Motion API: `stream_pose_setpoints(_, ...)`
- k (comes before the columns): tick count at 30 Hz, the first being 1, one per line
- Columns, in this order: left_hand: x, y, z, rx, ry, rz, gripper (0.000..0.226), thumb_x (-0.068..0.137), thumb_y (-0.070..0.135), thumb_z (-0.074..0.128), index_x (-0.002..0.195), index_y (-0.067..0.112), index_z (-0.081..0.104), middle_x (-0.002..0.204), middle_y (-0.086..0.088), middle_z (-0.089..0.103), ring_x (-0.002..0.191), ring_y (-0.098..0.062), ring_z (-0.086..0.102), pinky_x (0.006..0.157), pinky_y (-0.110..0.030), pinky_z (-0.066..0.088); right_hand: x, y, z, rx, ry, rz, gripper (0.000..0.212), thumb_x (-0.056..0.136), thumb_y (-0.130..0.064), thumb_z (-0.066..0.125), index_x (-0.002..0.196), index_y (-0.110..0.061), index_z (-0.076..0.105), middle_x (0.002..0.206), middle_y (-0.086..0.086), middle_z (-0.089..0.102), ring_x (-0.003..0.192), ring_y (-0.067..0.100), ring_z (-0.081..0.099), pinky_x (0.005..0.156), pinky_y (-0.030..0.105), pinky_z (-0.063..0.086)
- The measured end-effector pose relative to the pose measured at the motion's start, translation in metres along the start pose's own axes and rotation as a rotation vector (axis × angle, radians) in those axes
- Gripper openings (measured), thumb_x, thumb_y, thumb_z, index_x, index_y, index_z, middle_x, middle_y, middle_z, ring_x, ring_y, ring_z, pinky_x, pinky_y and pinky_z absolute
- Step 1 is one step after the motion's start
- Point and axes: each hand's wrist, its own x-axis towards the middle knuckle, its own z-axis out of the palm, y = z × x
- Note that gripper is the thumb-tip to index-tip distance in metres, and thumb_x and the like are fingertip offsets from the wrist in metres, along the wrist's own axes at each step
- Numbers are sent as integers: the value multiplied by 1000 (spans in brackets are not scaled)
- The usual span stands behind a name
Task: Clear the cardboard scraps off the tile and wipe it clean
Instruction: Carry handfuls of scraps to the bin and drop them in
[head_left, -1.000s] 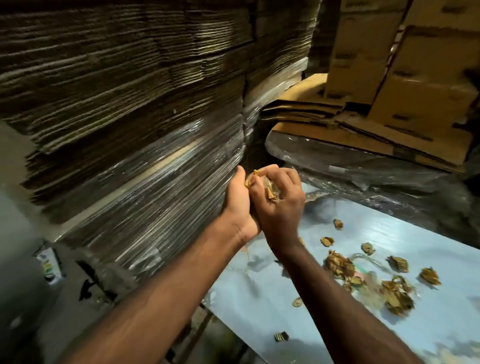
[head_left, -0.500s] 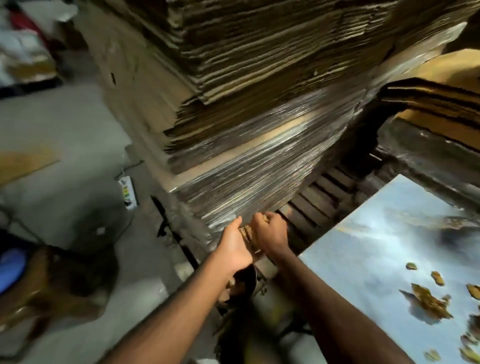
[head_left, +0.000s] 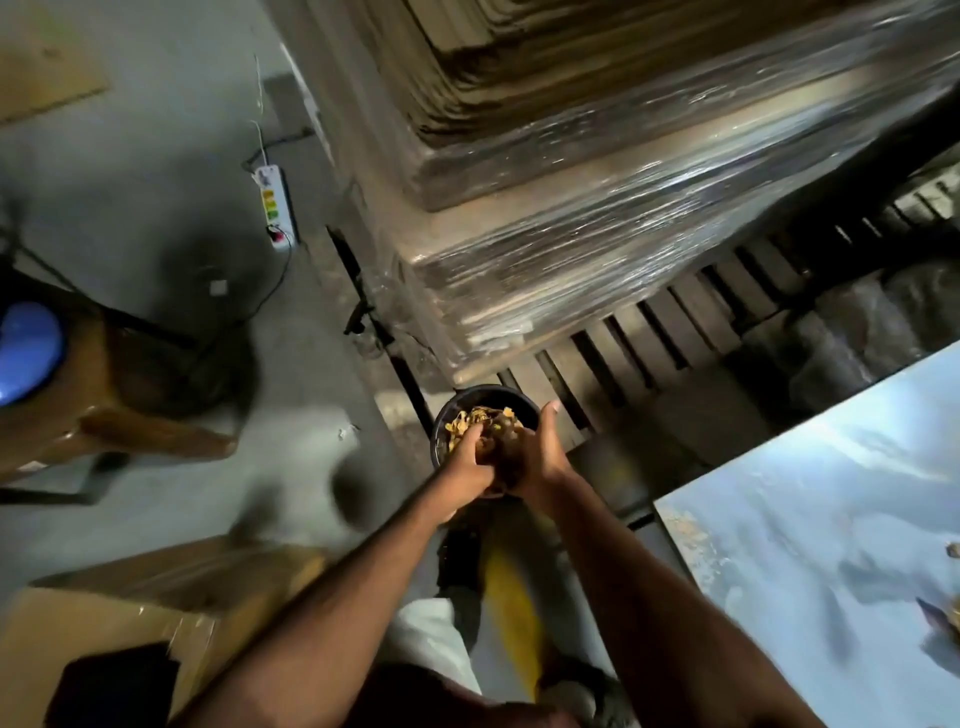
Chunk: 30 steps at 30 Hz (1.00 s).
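Observation:
My left hand (head_left: 470, 457) and my right hand (head_left: 537, 452) are cupped together over a black bucket (head_left: 441, 421) on the floor, holding a bunch of cardboard scraps (head_left: 491, 447) just above its mouth. More tan scraps (head_left: 478, 418) lie inside the bucket. The pale blue marbled tile (head_left: 831, 519) fills the lower right, apart from my hands. A couple of leftover scraps (head_left: 953, 551) sit at its right edge, partly cut off by the frame.
A tall stack of shrink-wrapped flat cardboard (head_left: 597, 208) on a wooden pallet (head_left: 675, 322) rises just behind the bucket. A power strip (head_left: 275, 208) lies on the grey floor. A wooden stool (head_left: 104, 395) stands left, a cardboard box (head_left: 104, 639) lower left.
Both hands, with the scraps, have moved left off the tile and down to the bucket on the floor. My view has swung down and left, so most of the tile has left the frame.

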Motion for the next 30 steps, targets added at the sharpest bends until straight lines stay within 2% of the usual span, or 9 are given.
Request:
stream_pose_setpoints(4, 17, -6, 13, -17, 84, -24, 87, 80, -5, 68, 151, 23, 28, 140, -12, 50, 117, -26, 57, 64, -24, 56, -1, -10, -14, -48, 61, -38, 88, 93, -73, 4, 147, -15, 41, 149, 13, 45, 139, 34, 39, 114, 46, 30)
stream_pose_setpoints(6, 28, -11, 12, 6, 167, -7, 75, 85, -2, 63, 149, 21, 31, 137, -12, 52, 116, -24, 55, 67, -22, 54, 0, -16, -21, -55, 77, -44, 82, 96, -68, 2, 150, -16, 36, 152, 10, 41, 140, 31, 37, 106, 37, 33)
stream_pose_setpoints(12, 57, -21, 13, -90, 166, -95, 75, 84, 25, 76, 147, 27, 34, 132, -12, 56, 110, -27, 61, 53, -20, 53, 20, -9, -33, -77, 78, -78, 84, 99, -65, 7, 151, -3, 30, 156, 14, 34, 143, 25, 32, 112, 33, 26)
stream_pose_setpoints(15, 67, -22, 13, -108, 119, -125, 71, 88, 27, 70, 148, 30, 33, 137, -8, 54, 113, -25, 61, 64, -26, 57, 37, -1, -41, -85, 76, -94, 86, 98, -68, 9, 148, -2, 33, 148, 10, 43, 137, 21, 39, 115, 34, 28)
stream_pose_setpoints(18, 77, -24, 6, -150, 102, -164, 66, 94, 21, 61, 148, 41, 28, 138, -2, 54, 114, -25, 61, 70, -35, 59, 45, -1, -42, -65, 47, -116, 73, 103, -55, 12, 145, 0, 38, 126, 8, 53, 129, 23, 46, 101, 31, 37)
stream_pose_setpoints(20, 82, -25, -2, -113, 96, -171, 72, 94, 19, 62, 148, 49, 24, 141, 0, 50, 117, -27, 58, 78, -43, 60, 51, -1, -44, -71, 73, -125, 65, 106, -47, 17, 144, 1, 39, 134, 12, 53, 135, 28, 43, 96, 29, 39)
stream_pose_setpoints(23, 84, -23, -11, -58, 123, -134, 82, 91, 12, 63, 152, 43, 17, 142, -5, 47, 122, -30, 55, 92, -50, 54, 47, -6, -40, -148, 90, -146, 56, 108, -37, 19, 144, 0, 41, 147, 18, 44, 138, 30, 39, 87, 25, 38)
stream_pose_setpoints(27, 87, -25, -17, -42, 119, -100, 77, 94, 10, 59, 154, 35, 18, 148, -4, 43, 128, -25, 50, 104, -48, 46, 50, -10, -38, -141, 49, -149, 52, 109, -37, 21, 143, -4, 42, 148, 12, 46, 107, 13, 52, 89, 23, 39)
stream_pose_setpoints(30, 83, -21, -15, -4, 85, -68, 70, 96, 4, 52, 152, 35, 24, 151, -1, 40, 130, -22, 48, 106, -46, 44, 56, -8, -36, -112, 45, -137, 53, 108, -39, 23, 142, -3, 43, 140, 6, 52, 113, 14, 49, 97, 27, 35)
